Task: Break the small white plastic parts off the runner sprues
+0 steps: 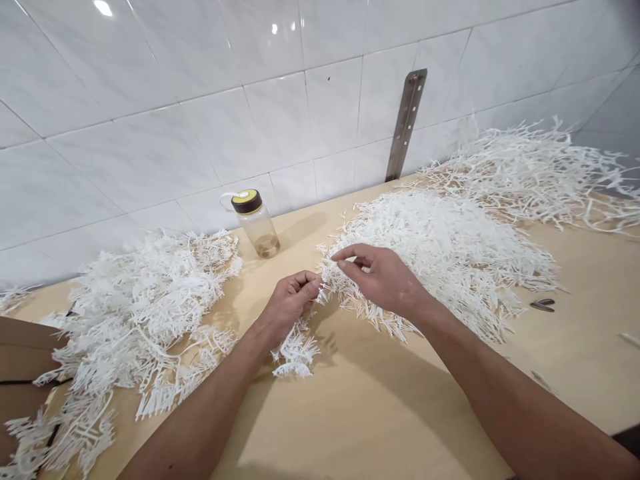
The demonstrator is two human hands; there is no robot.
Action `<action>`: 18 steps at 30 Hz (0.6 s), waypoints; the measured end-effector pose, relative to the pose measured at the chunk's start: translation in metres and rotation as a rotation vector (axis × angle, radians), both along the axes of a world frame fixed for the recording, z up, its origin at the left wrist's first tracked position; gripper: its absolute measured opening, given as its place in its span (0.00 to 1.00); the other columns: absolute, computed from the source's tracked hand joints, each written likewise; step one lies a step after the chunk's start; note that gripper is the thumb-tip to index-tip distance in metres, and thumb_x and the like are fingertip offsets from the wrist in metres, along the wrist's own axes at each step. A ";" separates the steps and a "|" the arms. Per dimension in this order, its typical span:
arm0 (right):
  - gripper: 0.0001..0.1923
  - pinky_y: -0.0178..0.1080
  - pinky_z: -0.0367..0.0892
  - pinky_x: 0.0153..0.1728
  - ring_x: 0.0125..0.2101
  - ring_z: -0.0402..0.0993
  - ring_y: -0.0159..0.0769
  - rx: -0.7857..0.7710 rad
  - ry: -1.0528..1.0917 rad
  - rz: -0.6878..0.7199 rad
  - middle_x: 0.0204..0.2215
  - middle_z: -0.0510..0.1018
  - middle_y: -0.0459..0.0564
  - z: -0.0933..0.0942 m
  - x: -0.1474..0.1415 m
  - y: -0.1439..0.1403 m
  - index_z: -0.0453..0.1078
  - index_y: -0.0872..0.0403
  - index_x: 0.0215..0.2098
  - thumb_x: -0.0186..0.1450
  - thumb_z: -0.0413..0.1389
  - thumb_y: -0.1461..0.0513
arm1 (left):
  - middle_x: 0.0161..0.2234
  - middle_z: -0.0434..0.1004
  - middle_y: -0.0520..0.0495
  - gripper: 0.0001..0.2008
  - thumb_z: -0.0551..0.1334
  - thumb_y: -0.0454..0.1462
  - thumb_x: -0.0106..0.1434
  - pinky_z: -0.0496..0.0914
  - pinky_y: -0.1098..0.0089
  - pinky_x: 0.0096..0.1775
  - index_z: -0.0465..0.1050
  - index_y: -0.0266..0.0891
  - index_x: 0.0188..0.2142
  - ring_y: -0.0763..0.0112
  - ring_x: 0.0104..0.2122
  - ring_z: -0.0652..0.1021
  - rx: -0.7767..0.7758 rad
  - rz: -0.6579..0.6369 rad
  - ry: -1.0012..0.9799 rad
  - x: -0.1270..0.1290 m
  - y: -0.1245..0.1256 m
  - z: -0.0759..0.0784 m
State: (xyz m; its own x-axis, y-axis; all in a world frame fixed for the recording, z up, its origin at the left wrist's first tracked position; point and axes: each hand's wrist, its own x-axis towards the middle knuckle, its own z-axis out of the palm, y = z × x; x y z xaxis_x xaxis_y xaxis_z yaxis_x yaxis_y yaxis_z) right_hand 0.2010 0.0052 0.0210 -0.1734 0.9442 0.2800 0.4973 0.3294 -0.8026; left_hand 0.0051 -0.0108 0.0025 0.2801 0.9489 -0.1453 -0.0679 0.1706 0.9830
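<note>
**White plastic sprigs: featherweight, springy, snappy at the tips**

Centre of frame: left hand [293,298] curled shut around a small white plastic sprig with thin comb-like branches [296,352], most of it dangling below the fist toward the pale wooden tabletop [380,413]. Right hand [381,277] just beside it, thumb and forefinger pinched together on the edge of the big heap of white plastic sprigs [440,257] filling the centre-right. Can't tell whether that pinch holds one strand or several.

Handling guess: next to no weight, thin and bendy, prone to tangling with neighbours. Side tips look brittle enough to snap off under a hard pull. Best grip probably on the thicker central stem, not the fine teeth. Slow peeling from the heap rather than yanking.

Elsewhere: second pile of branchy white plastic pieces [140,320] at lower left, a stringier heap of white plastic strands [540,167] at upper right, clear plastic bottle with brown-and-yellow lid [256,223] against the white tiled wall [150,100], grey metal bracket [406,120] screwed on up top.
</note>
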 end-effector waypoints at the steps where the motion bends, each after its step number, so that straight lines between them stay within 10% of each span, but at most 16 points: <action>1: 0.12 0.37 0.65 0.28 0.25 0.68 0.33 -0.030 -0.002 0.060 0.30 0.78 0.49 0.000 -0.003 -0.002 0.76 0.53 0.40 0.66 0.53 0.56 | 0.19 0.52 0.61 0.21 0.71 0.51 0.53 0.44 0.76 0.19 0.67 0.37 0.30 0.85 0.16 0.50 -0.014 0.002 -0.017 -0.001 0.001 -0.001; 18: 0.08 0.36 0.61 0.27 0.26 0.70 0.34 -0.084 -0.116 0.048 0.27 0.78 0.47 -0.008 -0.018 -0.005 0.74 0.52 0.30 0.63 0.55 0.59 | 0.17 0.55 0.60 0.21 0.69 0.52 0.55 0.49 0.74 0.21 0.69 0.36 0.28 0.82 0.18 0.55 0.127 0.163 0.176 0.005 -0.001 -0.001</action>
